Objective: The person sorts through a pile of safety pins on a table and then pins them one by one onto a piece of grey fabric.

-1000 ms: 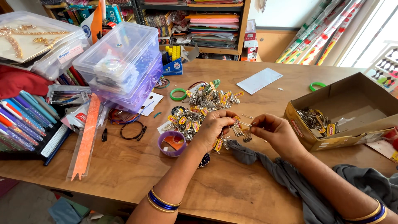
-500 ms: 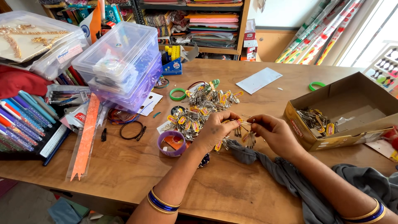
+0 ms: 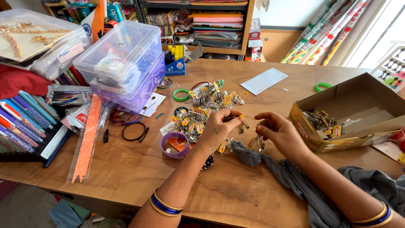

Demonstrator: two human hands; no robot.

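Both hands work at the middle of the wooden surface, just near of a heap of safety-pin bunches.

Left hand: fingers pressed together, pinching a small metal pin bunch at its upper end. Yellow tags hang from it.

Right hand: thumb and forefinger closed in a fine pinch close beside that bunch. What sits between those fingertips is too small to tell. More tagged pins dangle just below this hand.

Handling judgement: the pins look light, stiff and thin, of smooth metal, so likely slippery in a loose grip. A point could prick if a clasp is open. Bunches look apt to tangle with one another. The soundest hold appears to be at the ring or coil end, away from the points, with fingertips only.

Surroundings: a grey cloth trails from beneath the hands toward the near right. A purple tape ring lies left of the left hand. An open cardboard box at the right holds further pin bunches. Stacked clear plastic containers stand at the far left, with a tray of pens at the left edge. A green bangle lies beyond the heap.
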